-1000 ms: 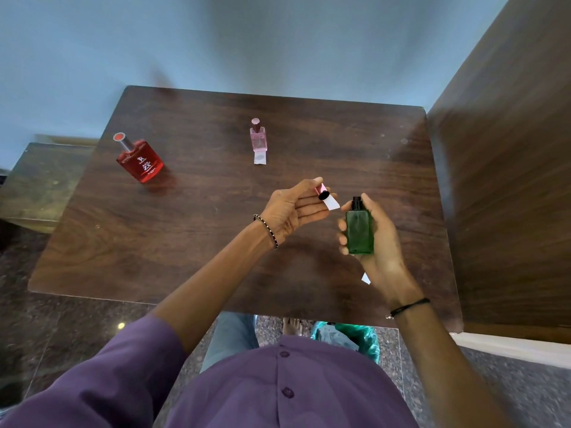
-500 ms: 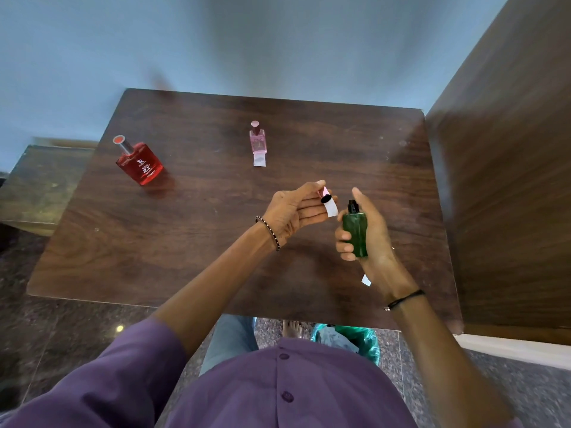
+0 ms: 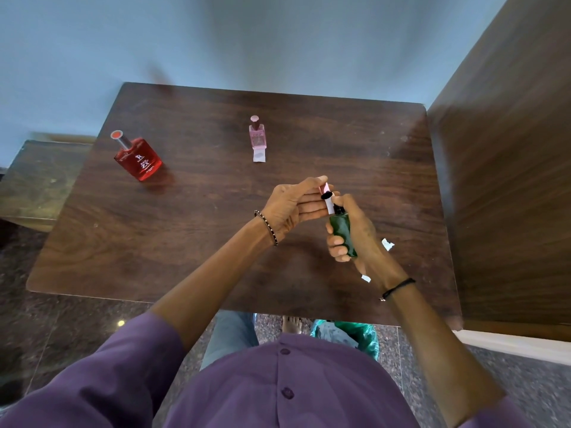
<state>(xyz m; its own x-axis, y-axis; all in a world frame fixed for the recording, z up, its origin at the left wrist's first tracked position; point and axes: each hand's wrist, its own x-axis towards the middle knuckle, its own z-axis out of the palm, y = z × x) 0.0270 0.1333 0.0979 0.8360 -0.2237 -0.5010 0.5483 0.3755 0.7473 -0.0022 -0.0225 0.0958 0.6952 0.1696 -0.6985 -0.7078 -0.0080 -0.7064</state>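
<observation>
My right hand (image 3: 355,233) grips a small green spray bottle (image 3: 343,231) upright, its black nozzle pointing at a white paper strip (image 3: 328,202). My left hand (image 3: 293,206) pinches that strip between thumb and fingers, with something pink at the strip's top end. The nozzle nearly touches the strip. Both hands hover over the dark wooden table (image 3: 216,211).
A red perfume bottle (image 3: 137,157) stands at the table's left. A pink bottle (image 3: 257,135) stands at the middle back with a white strip (image 3: 259,156) in front of it. Two white paper scraps (image 3: 387,244) lie right of my hand. A wooden panel (image 3: 509,180) borders the right.
My right hand has turned the green bottle and moved it left and up, bringing its nozzle against the strip. My left hand stayed nearly still.
</observation>
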